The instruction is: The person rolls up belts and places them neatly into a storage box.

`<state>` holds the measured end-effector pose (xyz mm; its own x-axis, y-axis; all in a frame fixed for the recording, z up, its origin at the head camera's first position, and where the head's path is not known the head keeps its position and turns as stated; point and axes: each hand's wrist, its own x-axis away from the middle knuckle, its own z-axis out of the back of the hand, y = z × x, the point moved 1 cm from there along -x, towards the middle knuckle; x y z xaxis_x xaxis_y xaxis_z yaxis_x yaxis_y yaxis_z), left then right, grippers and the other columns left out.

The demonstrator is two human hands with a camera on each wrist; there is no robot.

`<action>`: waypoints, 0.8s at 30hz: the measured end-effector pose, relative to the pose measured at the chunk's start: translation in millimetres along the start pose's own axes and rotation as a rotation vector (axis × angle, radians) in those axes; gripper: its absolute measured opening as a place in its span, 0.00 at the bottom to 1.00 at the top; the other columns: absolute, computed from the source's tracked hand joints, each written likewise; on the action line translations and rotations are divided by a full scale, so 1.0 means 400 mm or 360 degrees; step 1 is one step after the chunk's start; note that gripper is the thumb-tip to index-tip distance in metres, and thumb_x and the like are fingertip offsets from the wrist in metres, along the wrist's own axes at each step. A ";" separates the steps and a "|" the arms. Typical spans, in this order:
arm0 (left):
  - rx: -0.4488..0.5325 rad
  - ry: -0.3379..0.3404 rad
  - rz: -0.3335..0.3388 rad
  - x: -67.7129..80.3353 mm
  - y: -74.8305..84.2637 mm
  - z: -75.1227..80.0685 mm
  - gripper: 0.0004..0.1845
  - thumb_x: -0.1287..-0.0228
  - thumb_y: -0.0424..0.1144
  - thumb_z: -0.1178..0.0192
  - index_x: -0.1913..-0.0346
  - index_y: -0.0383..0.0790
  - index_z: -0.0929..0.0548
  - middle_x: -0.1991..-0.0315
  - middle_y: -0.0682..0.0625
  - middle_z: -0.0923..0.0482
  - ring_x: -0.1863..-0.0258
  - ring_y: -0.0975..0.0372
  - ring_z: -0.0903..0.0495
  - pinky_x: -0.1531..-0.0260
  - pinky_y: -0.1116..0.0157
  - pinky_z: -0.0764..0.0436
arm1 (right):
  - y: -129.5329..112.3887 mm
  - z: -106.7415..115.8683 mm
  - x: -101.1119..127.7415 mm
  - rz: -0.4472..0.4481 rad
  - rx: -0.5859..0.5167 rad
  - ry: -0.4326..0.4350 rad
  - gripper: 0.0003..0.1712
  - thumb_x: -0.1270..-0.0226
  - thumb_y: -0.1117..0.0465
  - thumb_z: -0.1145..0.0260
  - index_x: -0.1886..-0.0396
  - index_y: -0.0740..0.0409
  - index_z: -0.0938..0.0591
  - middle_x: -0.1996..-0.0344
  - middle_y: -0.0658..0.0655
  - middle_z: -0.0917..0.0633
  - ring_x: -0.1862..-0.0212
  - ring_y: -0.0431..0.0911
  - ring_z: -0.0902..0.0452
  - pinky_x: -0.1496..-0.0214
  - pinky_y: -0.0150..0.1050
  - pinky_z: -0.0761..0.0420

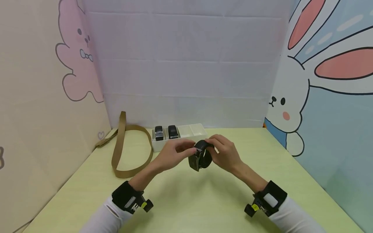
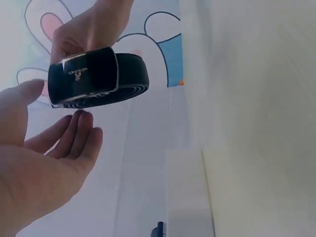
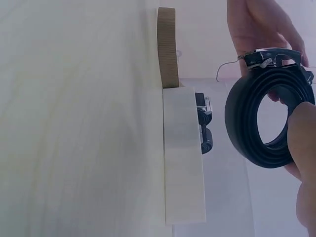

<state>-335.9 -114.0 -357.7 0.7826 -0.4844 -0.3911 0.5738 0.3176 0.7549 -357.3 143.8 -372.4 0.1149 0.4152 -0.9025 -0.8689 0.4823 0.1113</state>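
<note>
My right hand (image 1: 225, 153) pinches the rolled black belt (image 1: 201, 158) above the desk's (image 1: 189, 200) middle, buckle facing me, coil upright; my left hand (image 1: 175, 153) touches it, fingers relaxed.

1. Head camera looks forward and down over the desk (image 1: 186, 207), from some way back.
2. Left wrist camera sits close, facing the coiled black belt (image 2: 98, 79).
3. Right wrist camera shares that belt, plus the white tray (image 3: 183, 158).

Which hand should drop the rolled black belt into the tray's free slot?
Probably the right hand: it grips the rolled black belt, while the left hand only touches the buckle with loose fingers. The white tray's two empty right compartments lie just beyond.
</note>
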 end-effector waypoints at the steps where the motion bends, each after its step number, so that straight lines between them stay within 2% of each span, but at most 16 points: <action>1: 0.0108 -0.0087 0.0053 0.001 -0.005 0.003 0.20 0.16 0.46 0.33 0.29 0.45 0.11 0.34 0.47 0.09 0.37 0.56 0.08 0.35 0.58 0.11 | 0.000 0.002 -0.002 -0.0007 -0.0037 0.0019 0.19 0.45 0.82 0.19 0.55 0.66 0.10 0.60 0.59 0.10 0.60 0.50 0.13 0.61 0.43 0.13; 3: 0.0287 -0.0237 0.0102 0.003 -0.016 0.007 0.22 0.13 0.45 0.36 0.26 0.42 0.14 0.31 0.43 0.11 0.32 0.52 0.10 0.30 0.54 0.13 | -0.001 0.005 -0.003 -0.0031 -0.0099 0.0046 0.19 0.44 0.83 0.20 0.54 0.66 0.10 0.60 0.60 0.11 0.60 0.50 0.13 0.60 0.42 0.13; 5: 0.0412 -0.0336 0.0115 0.003 -0.028 0.007 0.23 0.12 0.44 0.38 0.24 0.38 0.16 0.30 0.38 0.13 0.30 0.49 0.12 0.26 0.51 0.16 | -0.003 0.005 -0.003 -0.0051 -0.0150 0.0077 0.20 0.44 0.84 0.21 0.54 0.66 0.10 0.60 0.60 0.10 0.60 0.51 0.12 0.59 0.42 0.12; 8: 0.0562 -0.0410 0.0123 0.003 -0.039 0.005 0.25 0.12 0.44 0.38 0.22 0.34 0.19 0.29 0.35 0.14 0.30 0.50 0.12 0.24 0.49 0.17 | -0.006 0.000 -0.003 -0.0072 -0.0216 0.0132 0.21 0.45 0.85 0.23 0.53 0.67 0.10 0.60 0.61 0.10 0.61 0.51 0.11 0.58 0.41 0.11; 13: 0.0723 -0.0497 0.0139 0.001 -0.040 0.000 0.33 0.17 0.54 0.32 0.25 0.30 0.18 0.35 0.41 0.11 0.37 0.59 0.10 0.24 0.52 0.17 | -0.013 -0.009 -0.006 -0.0046 -0.0284 0.0181 0.21 0.45 0.85 0.23 0.52 0.68 0.10 0.61 0.61 0.10 0.62 0.51 0.11 0.57 0.39 0.09; 16: 0.0755 -0.0525 0.0139 0.001 -0.036 -0.003 0.37 0.23 0.57 0.26 0.28 0.29 0.17 0.41 0.48 0.09 0.42 0.60 0.10 0.24 0.52 0.17 | -0.018 -0.011 -0.008 -0.0022 -0.0295 0.0161 0.20 0.44 0.84 0.23 0.52 0.68 0.11 0.61 0.61 0.10 0.62 0.51 0.11 0.57 0.39 0.09; 19: 0.0739 -0.0503 0.0133 0.002 -0.035 -0.001 0.36 0.24 0.55 0.25 0.28 0.30 0.16 0.43 0.51 0.08 0.43 0.60 0.10 0.25 0.52 0.17 | -0.017 -0.009 -0.011 -0.0016 -0.0294 0.0121 0.19 0.43 0.83 0.23 0.53 0.68 0.11 0.60 0.61 0.10 0.62 0.51 0.10 0.58 0.40 0.09; 24: 0.0653 -0.0437 0.0124 0.000 -0.040 0.004 0.28 0.20 0.48 0.28 0.28 0.32 0.15 0.40 0.44 0.08 0.43 0.58 0.09 0.28 0.51 0.15 | -0.008 -0.002 -0.016 -0.0106 -0.0287 -0.0020 0.21 0.44 0.82 0.18 0.52 0.66 0.10 0.58 0.60 0.09 0.57 0.52 0.09 0.54 0.44 0.08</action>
<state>-345.5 -120.2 -369.1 0.6950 -0.6864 -0.2139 0.3310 0.0414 0.9427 -355.5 138.9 -367.2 0.1803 0.3973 -0.8998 -0.9312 0.3635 -0.0261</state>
